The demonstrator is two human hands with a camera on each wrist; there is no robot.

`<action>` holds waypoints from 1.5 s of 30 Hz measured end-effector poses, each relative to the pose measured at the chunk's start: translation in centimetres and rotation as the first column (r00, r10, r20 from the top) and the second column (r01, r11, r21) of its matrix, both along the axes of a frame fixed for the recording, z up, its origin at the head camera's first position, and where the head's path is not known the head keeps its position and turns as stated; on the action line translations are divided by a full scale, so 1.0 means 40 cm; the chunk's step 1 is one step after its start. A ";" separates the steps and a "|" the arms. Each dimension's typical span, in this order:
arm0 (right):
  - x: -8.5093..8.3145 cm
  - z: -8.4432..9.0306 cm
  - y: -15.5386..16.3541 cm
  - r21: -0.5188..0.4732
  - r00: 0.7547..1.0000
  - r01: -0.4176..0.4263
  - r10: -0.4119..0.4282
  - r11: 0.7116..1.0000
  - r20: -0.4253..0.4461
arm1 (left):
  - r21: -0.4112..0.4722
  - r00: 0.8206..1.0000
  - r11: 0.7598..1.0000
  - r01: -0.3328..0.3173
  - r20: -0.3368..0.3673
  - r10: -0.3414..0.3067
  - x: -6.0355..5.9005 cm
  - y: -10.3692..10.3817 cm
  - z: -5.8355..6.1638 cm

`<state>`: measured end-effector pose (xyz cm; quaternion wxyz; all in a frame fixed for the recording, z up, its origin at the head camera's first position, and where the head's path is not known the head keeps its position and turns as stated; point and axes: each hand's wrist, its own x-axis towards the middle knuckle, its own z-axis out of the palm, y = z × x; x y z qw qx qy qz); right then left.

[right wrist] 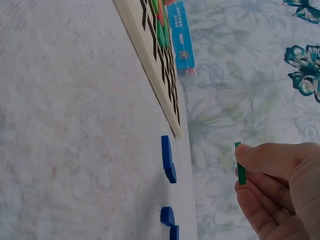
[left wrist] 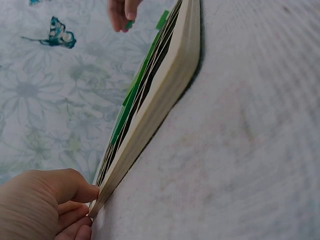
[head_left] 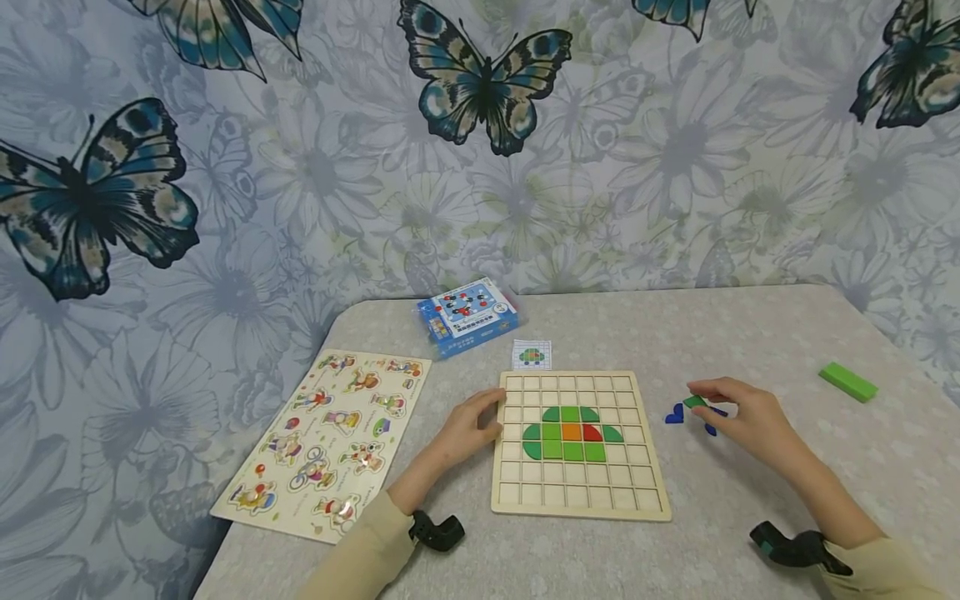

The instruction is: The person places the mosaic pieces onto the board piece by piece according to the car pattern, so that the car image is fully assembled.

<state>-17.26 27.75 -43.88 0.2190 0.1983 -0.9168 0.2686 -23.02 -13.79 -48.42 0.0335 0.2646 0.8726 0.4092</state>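
My right hand (head_left: 742, 417) pinches a small flat green piece (right wrist: 241, 167) between thumb and fingertips, raised above the table to the right of the wooden grid board (head_left: 581, 496). Several blue pieces (head_left: 673, 417) lie under and around that hand; the right wrist view shows them as flat, round-edged blocks. The board carries green square and rounded tiles (head_left: 551, 450), orange tiles (head_left: 572, 432) and a red tile (head_left: 592, 432), set together near its middle. With thumb and fingertips, my left hand (head_left: 465, 429) touches the board's left edge near the far corner.
A small printed pattern card (head_left: 532, 355) lies behind the board, near a blue box (head_left: 468, 317). To the left is a large picture board (head_left: 330, 442) with figures on it. A long green block (head_left: 848, 382) lies at the far right. Butterfly-patterned wallpaper (head_left: 487, 208) backs the table.
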 end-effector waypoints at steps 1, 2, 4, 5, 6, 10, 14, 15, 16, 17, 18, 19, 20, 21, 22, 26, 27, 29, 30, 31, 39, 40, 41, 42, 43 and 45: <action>-0.004 -0.002 0.000 0.003 1.000 -0.005 0.005 1.000 -0.008 | -0.003 1.000 1.000 -0.001 0.001 0.001 0.000 0.000 0.001; -0.008 -0.005 0.003 0.004 1.000 -0.005 0.005 1.000 -0.013 | -0.004 1.000 1.000 -0.001 0.001 0.001 0.000 0.001 0.001; -0.018 -0.014 0.015 0.011 1.000 0.009 -0.008 1.000 -0.024 | -0.005 1.000 1.000 -0.002 0.001 0.002 -0.001 0.002 0.003; -0.023 -0.019 0.024 0.010 1.000 0.017 -0.017 1.000 -0.020 | -0.007 1.000 1.000 -0.002 0.001 0.002 -0.001 0.002 0.003; -0.028 -0.025 0.035 0.006 1.000 0.023 -0.023 1.000 -0.011 | -0.008 1.000 1.000 -0.002 0.001 0.002 -0.001 0.002 0.004; -0.034 -0.043 0.063 -0.011 0.999 0.038 -0.037 0.999 0.035 | -0.010 1.000 1.000 -0.002 0.006 0.002 0.000 0.003 0.003; -0.033 -0.037 0.049 -0.007 1.000 0.017 -0.017 1.000 0.004 | -0.007 1.000 1.000 -0.006 -0.001 0.006 0.000 0.002 0.001; -0.034 -0.033 0.042 -0.001 1.000 0.011 -0.011 1.000 -0.015 | -0.006 1.000 1.000 -0.007 -0.005 0.007 -0.001 0.002 0.001; -0.036 -0.030 0.035 0.005 1.000 0.004 -0.004 1.000 -0.031 | -0.005 1.000 1.000 -0.008 -0.009 0.008 -0.002 0.002 0.002; -0.038 -0.026 0.030 0.012 0.999 -0.004 0.005 1.000 -0.045 | -0.002 1.000 1.000 -0.008 -0.012 0.008 -0.002 0.002 0.003; -0.039 -0.024 0.025 0.013 0.999 -0.012 0.013 1.000 -0.046 | -0.003 1.000 1.000 -0.008 -0.013 0.008 -0.002 0.001 0.004; -0.041 -0.023 0.022 0.019 0.999 -0.017 0.018 1.000 -0.048 | -0.006 1.000 1.000 -0.009 -0.013 0.009 -0.002 0.001 0.004; -0.043 -0.022 0.020 0.024 0.999 -0.021 0.022 0.999 -0.048 | -0.008 1.000 1.000 -0.009 -0.011 0.009 -0.001 0.001 0.005; -0.045 -0.022 0.019 0.025 0.999 -0.026 0.027 0.999 -0.043 | -0.010 1.000 1.000 -0.008 -0.009 0.008 -0.001 0.000 0.005; -0.047 -0.023 0.020 0.022 0.999 -0.031 0.032 0.999 -0.034 | -0.012 1.000 1.000 -0.007 -0.006 0.007 0.000 0.000 0.005; -0.062 -0.032 0.040 0.005 1.000 -0.005 0.005 1.000 0.008 | -0.012 1.000 1.000 -0.008 -0.003 0.008 0.000 0.001 0.006; -0.066 -0.035 0.047 -0.002 1.000 0.011 -0.011 1.000 0.025 | -0.009 1.000 1.000 -0.007 -0.002 0.007 0.000 0.001 0.006; -0.073 -0.042 0.062 -0.006 0.998 0.041 -0.040 0.999 0.052 | -0.011 1.000 1.000 -0.007 0.001 0.007 0.000 0.002 0.005; -0.074 -0.045 0.067 -0.005 0.997 0.046 -0.045 0.999 0.067 | -0.014 1.000 1.000 -0.008 0.002 0.008 0.000 0.003 0.005; -0.076 -0.048 0.072 -0.007 0.996 0.045 -0.044 0.999 0.081 | -0.015 1.000 1.000 -0.009 0.003 0.009 0.000 0.003 0.004; -0.086 -0.050 0.071 -0.001 0.989 0.004 -0.004 1.000 0.149 | -0.002 1.000 1.000 -0.006 -0.008 0.006 -0.002 0.000 0.002; -0.089 -0.050 0.070 0.003 0.986 0.005 -0.006 1.000 0.168 | -0.004 1.000 1.000 -0.005 -0.008 0.005 -0.002 -0.001 0.001; -0.092 -0.050 0.069 0.008 0.982 0.004 -0.006 1.000 0.187 | -0.007 1.000 1.000 -0.004 -0.006 0.004 -0.003 -0.001 0.000; -0.094 -0.051 0.068 0.011 0.979 0.003 -0.005 1.000 0.204 | -0.009 1.000 1.000 -0.003 -0.004 0.003 -0.003 -0.001 -0.002; -0.097 -0.052 0.068 0.015 0.975 -0.001 -0.003 1.000 0.221 | -0.012 1.000 1.000 -0.003 -0.002 0.003 -0.004 -0.001 -0.003; -0.102 -0.056 0.069 0.024 0.973 -0.013 0.008 1.000 0.232 | -0.016 1.000 1.000 -0.006 0.001 0.006 -0.005 -0.001 -0.005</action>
